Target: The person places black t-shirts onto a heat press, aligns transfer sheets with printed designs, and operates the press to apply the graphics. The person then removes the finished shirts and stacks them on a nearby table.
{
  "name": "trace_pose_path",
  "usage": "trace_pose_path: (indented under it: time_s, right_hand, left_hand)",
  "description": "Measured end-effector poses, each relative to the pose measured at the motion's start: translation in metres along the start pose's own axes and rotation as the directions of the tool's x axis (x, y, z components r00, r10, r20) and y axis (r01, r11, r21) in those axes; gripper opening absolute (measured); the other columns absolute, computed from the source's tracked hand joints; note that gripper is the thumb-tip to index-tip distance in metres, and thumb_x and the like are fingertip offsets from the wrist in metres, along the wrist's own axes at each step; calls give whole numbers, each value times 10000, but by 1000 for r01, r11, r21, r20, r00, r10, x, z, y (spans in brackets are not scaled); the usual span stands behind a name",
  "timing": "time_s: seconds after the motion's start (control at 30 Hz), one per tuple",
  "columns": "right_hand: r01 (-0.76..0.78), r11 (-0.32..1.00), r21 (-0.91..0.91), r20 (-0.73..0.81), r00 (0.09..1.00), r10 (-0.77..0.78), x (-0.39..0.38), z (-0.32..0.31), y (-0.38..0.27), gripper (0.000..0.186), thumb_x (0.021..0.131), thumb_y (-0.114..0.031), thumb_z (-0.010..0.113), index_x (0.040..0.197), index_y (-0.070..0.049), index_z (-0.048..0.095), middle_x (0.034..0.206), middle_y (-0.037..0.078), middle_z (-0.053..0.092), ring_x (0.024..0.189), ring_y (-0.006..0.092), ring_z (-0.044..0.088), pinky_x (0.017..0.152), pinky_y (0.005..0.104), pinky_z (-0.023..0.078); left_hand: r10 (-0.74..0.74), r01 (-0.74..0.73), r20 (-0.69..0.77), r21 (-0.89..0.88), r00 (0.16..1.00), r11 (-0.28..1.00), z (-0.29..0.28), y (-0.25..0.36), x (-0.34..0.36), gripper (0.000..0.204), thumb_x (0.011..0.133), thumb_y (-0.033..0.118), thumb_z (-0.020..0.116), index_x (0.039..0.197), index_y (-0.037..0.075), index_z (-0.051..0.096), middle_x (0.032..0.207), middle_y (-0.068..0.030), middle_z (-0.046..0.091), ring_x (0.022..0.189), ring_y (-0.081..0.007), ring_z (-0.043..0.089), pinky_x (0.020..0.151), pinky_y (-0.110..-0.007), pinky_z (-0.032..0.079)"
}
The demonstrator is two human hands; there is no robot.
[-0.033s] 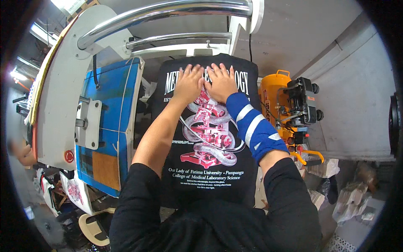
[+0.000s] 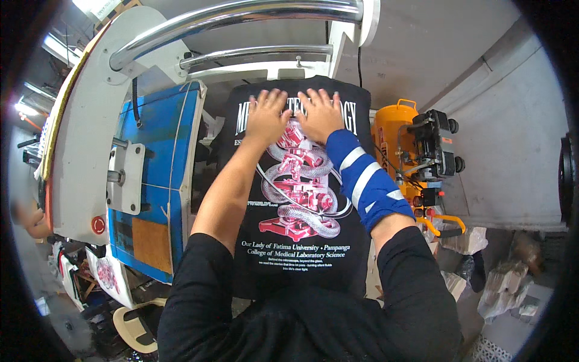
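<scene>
A black T-shirt (image 2: 241, 265) lies spread flat over a board in front of me. It carries white lettering and a red and white print (image 2: 298, 175) of a snake-like hose coiled round a microscope. Both palms rest on its far part, over the large top lettering. My left hand (image 2: 267, 117) lies flat with fingers stretched out, left of the print's top. My right hand (image 2: 319, 116) is likewise flat with fingers apart, just right of it; a blue and white wrap covers that forearm. Neither hand grips anything, and together they hide some of the letters.
A heat press's blue padded plate (image 2: 160, 145) and white frame (image 2: 78, 139) stand close on the left, with chrome bars (image 2: 241, 21) across the far side. An orange air compressor (image 2: 395, 130) is at the right. Wrapped bundles (image 2: 503, 286) lie at lower right, a cream chair (image 2: 136, 332) at lower left.
My hands have slid slightly apart on the shirt, the left one to the left and the right one a little to the right. More of the lettering between them shows.
</scene>
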State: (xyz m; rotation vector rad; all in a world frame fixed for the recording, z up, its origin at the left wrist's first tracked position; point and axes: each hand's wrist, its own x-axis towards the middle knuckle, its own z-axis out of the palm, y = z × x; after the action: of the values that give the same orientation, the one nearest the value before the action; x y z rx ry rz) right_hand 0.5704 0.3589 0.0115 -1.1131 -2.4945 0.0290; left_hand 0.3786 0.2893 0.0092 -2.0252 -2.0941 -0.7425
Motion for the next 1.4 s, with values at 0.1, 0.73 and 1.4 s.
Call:
trace_pose_path:
  time_s: [0.1,0.73,1.4]
  right_hand:
    - [-162,982,-95,9,987,163,6,-10,38,494,991,-466,491,1405,-212,583,1465,115,544,1395,347,448,1171,667,224]
    - [-571,804,166,-163,788,594,17,-30,120,296,883,-302,657,1070,-88,739,1150,159,705,1111,379,647,965,508,506]
    - [-453,890,58,131,887,443,-336,-129,-73,688,1028,-399,515,1552,5,326,1582,301,302,1422,520,337,1167,580,302]
  left_hand:
    - [-151,146,10,205,988,968,-4,-29,-3,499,990,451,540,1402,173,580,1478,-100,532,1404,-359,436,1148,-612,319]
    - [-470,497,-214,95,856,862,-26,-84,29,221,852,147,611,1008,69,748,1065,-155,720,1042,-371,671,902,-474,536]
    - [-272,243,202,160,941,957,-147,74,-292,672,1007,359,559,1525,-27,376,1614,-214,329,1484,-462,286,1209,-592,223]
